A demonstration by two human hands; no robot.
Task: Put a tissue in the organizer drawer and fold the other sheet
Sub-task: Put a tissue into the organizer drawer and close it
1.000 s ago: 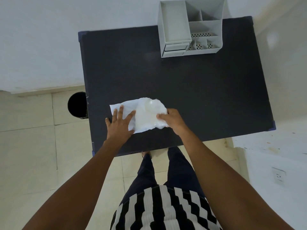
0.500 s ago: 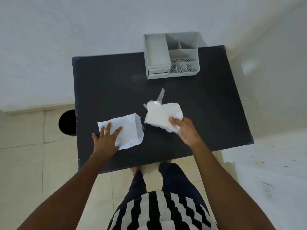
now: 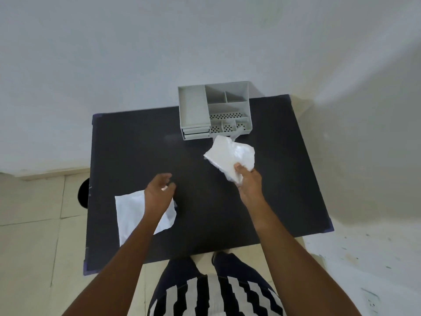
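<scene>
My right hand grips a crumpled white tissue and holds it above the black table, just in front of the grey organizer. The organizer stands at the table's far edge; its two small drawers at the lower left look shut. A second white tissue sheet lies flat near the table's front left. My left hand hovers over that sheet's right part, fingers apart and curled, holding nothing. My left forearm hides part of the sheet.
A white wall runs behind the table and along the right side. A dark round object sits on the tiled floor at the table's left edge. My legs and striped top are at the table's near edge.
My right hand has carried the crumpled tissue forward toward the organizer. My left hand has lifted off the flat sheet. The camera view has tilted up.
</scene>
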